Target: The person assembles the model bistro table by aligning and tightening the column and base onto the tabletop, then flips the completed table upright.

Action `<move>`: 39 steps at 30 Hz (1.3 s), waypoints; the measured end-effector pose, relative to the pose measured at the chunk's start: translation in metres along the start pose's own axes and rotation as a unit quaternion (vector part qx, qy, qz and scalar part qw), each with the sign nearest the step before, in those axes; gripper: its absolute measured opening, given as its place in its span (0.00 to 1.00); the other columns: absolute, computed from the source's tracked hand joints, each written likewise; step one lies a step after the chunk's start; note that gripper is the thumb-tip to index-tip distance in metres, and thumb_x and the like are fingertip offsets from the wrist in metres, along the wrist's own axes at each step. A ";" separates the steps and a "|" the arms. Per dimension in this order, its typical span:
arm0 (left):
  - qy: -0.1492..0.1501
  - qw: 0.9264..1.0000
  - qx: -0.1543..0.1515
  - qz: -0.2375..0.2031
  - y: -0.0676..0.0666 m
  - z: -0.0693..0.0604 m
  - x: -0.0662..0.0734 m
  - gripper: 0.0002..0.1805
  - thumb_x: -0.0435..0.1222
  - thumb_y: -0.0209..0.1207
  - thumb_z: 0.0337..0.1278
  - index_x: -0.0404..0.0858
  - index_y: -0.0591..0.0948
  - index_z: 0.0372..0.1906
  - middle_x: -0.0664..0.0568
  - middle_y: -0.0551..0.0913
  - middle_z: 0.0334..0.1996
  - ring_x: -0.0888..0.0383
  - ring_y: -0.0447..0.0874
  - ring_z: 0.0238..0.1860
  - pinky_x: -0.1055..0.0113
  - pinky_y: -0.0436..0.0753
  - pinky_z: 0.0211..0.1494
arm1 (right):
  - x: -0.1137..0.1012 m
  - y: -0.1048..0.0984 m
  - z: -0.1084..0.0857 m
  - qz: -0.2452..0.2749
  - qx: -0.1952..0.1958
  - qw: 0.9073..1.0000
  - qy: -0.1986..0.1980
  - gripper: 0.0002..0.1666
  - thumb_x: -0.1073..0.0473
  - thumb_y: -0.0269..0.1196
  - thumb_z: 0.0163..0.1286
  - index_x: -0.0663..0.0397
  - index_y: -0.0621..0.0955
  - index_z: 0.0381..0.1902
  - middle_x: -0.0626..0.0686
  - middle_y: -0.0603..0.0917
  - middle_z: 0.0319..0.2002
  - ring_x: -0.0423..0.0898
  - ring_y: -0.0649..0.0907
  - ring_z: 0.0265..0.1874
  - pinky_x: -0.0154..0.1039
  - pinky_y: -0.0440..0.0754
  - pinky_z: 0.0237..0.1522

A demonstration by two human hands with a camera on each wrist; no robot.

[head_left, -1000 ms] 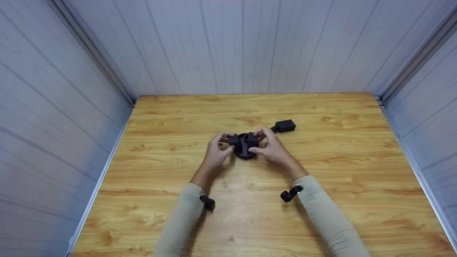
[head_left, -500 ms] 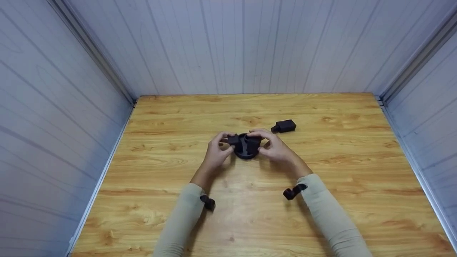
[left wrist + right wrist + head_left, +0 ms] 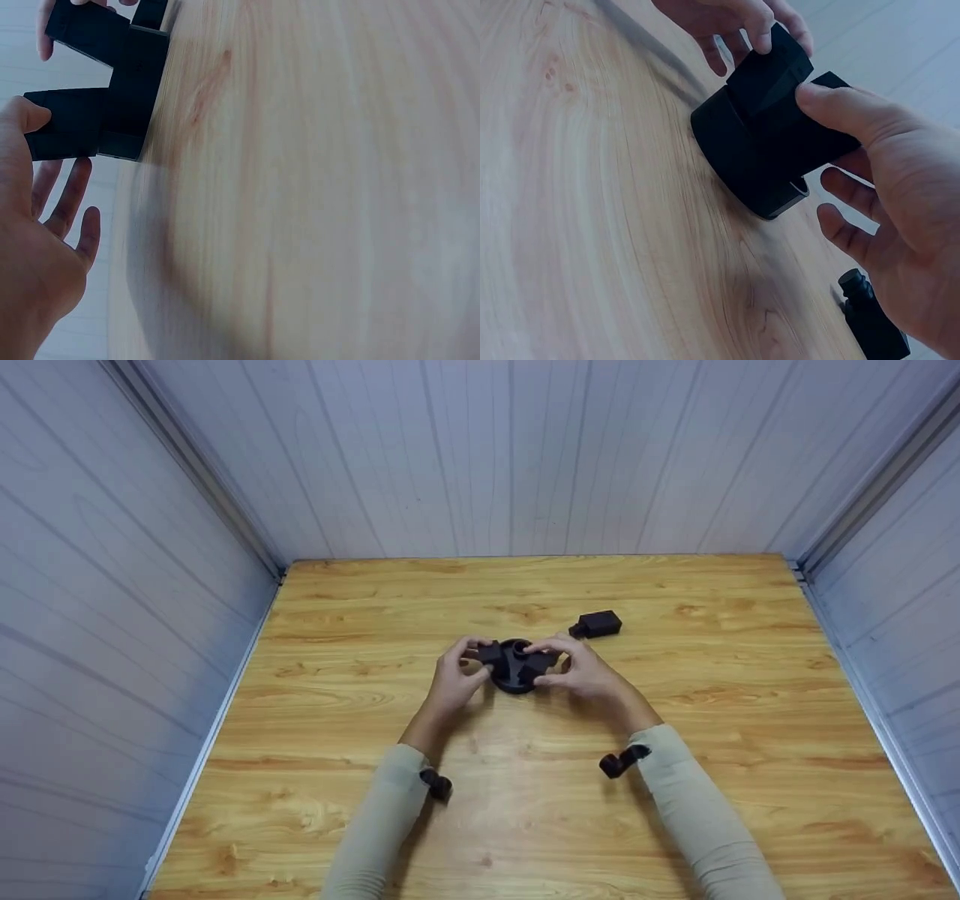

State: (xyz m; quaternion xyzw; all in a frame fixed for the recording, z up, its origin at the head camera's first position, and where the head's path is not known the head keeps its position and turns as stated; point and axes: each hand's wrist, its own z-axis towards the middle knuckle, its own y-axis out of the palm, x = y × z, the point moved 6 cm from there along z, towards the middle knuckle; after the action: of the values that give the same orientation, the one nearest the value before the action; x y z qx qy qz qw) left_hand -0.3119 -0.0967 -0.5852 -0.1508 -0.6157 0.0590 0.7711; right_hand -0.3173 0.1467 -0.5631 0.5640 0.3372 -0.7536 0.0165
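Note:
A round, shallow black base (image 3: 514, 688) rests on the wooden table between both hands. My left hand (image 3: 453, 681) pinches a black rectangular block (image 3: 490, 653) that stands at the base's left side; in the left wrist view its thumb lies on that block (image 3: 69, 124). On the other side, my right hand (image 3: 589, 671) grips a second black block (image 3: 537, 664) between thumb and fingers. This block sits at an angle over the base's right part. A small round ring (image 3: 519, 648) shows at the base's back. How the blocks meet the base inside is hidden.
Behind the right hand, a black bottle-shaped piece (image 3: 600, 624) with a round neck lies on the table (image 3: 375, 607). Pale panelled walls (image 3: 480, 457) enclose the back and both sides. Small black cameras are strapped to both sleeves.
The right hand has shifted its grip on its block and moved slightly right. That block has turned to a slanted angle, uncovering the ring. The left hand stays put.

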 end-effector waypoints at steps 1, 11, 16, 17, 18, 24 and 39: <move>-0.002 1.000 0.001 -0.001 0.000 0.000 0.000 0.19 0.26 0.70 0.69 0.39 0.86 0.61 0.39 0.89 0.57 0.42 0.89 0.59 0.42 0.83 0.70 | 0.000 0.001 0.000 0.003 0.001 1.000 0.005 0.31 0.63 0.81 0.70 0.56 0.87 0.69 0.63 0.84 0.62 0.54 0.81 0.48 0.32 0.81 0.44; -0.010 1.000 0.005 0.001 0.000 0.001 -0.003 0.20 0.26 0.70 0.68 0.39 0.86 0.62 0.40 0.89 0.58 0.43 0.89 0.60 0.45 0.84 0.70 | -0.003 0.007 0.002 -0.041 0.047 0.998 -0.009 0.27 0.59 0.85 0.64 0.55 0.87 0.58 0.60 0.89 0.60 0.44 0.81 0.47 0.35 0.78 0.43; -0.003 1.000 0.007 0.001 -0.001 0.001 -0.003 0.20 0.26 0.70 0.68 0.39 0.86 0.62 0.39 0.90 0.57 0.43 0.90 0.59 0.45 0.82 0.69 | -0.003 0.008 0.001 -0.048 0.049 0.998 -0.016 0.28 0.58 0.85 0.65 0.54 0.87 0.60 0.59 0.89 0.61 0.45 0.82 0.52 0.44 0.83 0.48; -0.001 1.000 0.007 0.002 -0.001 0.001 -0.003 0.19 0.26 0.70 0.68 0.39 0.86 0.62 0.39 0.90 0.57 0.43 0.90 0.59 0.45 0.82 0.69 | -0.002 0.008 0.000 -0.045 0.047 0.998 -0.013 0.28 0.59 0.84 0.65 0.54 0.87 0.60 0.59 0.88 0.62 0.46 0.82 0.53 0.46 0.84 0.48; 0.001 1.000 0.007 0.005 -0.001 0.001 -0.002 0.19 0.26 0.70 0.68 0.39 0.86 0.62 0.39 0.90 0.57 0.42 0.90 0.59 0.44 0.82 0.69 | -0.001 0.009 0.000 -0.041 0.046 0.998 -0.011 0.28 0.59 0.84 0.66 0.54 0.87 0.61 0.60 0.88 0.62 0.46 0.82 0.53 0.46 0.84 0.48; 0.015 0.999 0.018 0.038 0.003 -0.004 0.007 0.21 0.27 0.70 0.67 0.38 0.86 0.63 0.38 0.88 0.61 0.39 0.89 0.61 0.41 0.85 0.67 | 0.003 0.006 -0.005 -0.014 0.044 0.999 -0.011 0.30 0.61 0.83 0.68 0.55 0.86 0.66 0.60 0.88 0.63 0.46 0.85 0.54 0.36 0.84 0.47; -0.014 0.992 0.085 0.092 0.011 -0.011 0.021 0.20 0.39 0.78 0.69 0.41 0.87 0.60 0.40 0.82 0.59 0.42 0.90 0.55 0.46 0.89 0.58 | 0.022 -0.030 -0.033 0.006 0.100 0.995 0.008 0.34 0.66 0.79 0.71 0.58 0.84 0.73 0.65 0.87 0.63 0.64 0.87 0.64 0.54 0.90 0.54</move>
State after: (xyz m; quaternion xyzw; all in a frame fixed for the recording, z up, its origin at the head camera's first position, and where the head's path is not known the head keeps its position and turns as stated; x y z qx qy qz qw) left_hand -0.2952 -0.0820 -0.5711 -0.1400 -0.6029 0.1839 0.7636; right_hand -0.3102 0.1949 -0.5721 0.5705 0.2566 -0.7793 -0.0383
